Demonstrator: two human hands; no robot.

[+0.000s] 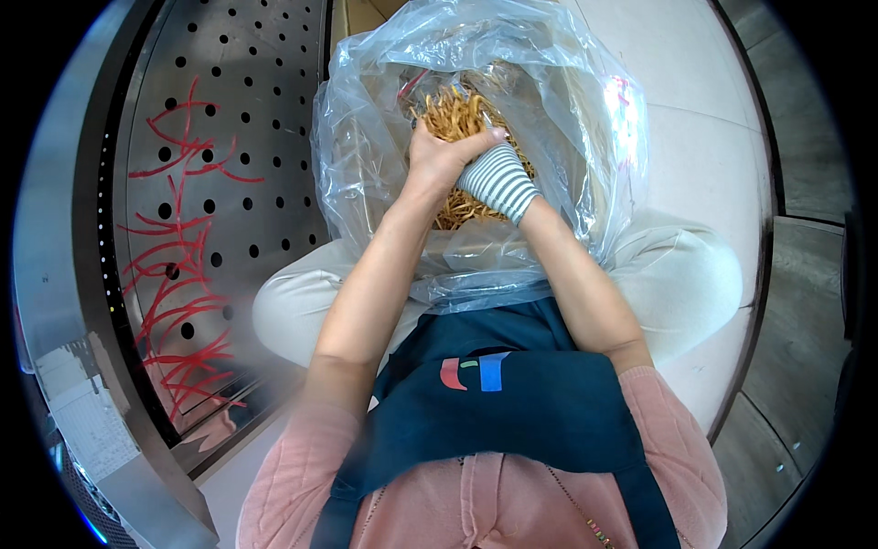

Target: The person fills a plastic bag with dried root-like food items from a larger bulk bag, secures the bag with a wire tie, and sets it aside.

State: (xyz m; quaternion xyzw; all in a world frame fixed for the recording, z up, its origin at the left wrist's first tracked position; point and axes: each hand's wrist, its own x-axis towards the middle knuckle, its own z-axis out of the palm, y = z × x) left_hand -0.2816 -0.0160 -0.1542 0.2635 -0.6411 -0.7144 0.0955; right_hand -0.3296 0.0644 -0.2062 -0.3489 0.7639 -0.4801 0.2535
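Observation:
A bunch of thin, dry, golden-brown strands (455, 113) rises between my two hands, inside a large clear plastic bag. Bare, my left hand (437, 163) wraps round its near left side, with the thumb reaching across to the right. My right hand (501, 176) wears a grey-and-white striped glove and is pressed to the bunch from the right; its fingertips are hidden behind the strands. More loose strands (462, 215) lie below my hands. The open clear bag (558, 46) stands between my crossed legs, its rim spread wide.
To the left, a perforated metal panel (265, 215) holds several thin red strips (178, 316) laid in a row. A cardboard edge (361, 16) shows behind the bag. Pale board (695, 146) lies on the right, with grey floor (809, 302) beyond its dark edge.

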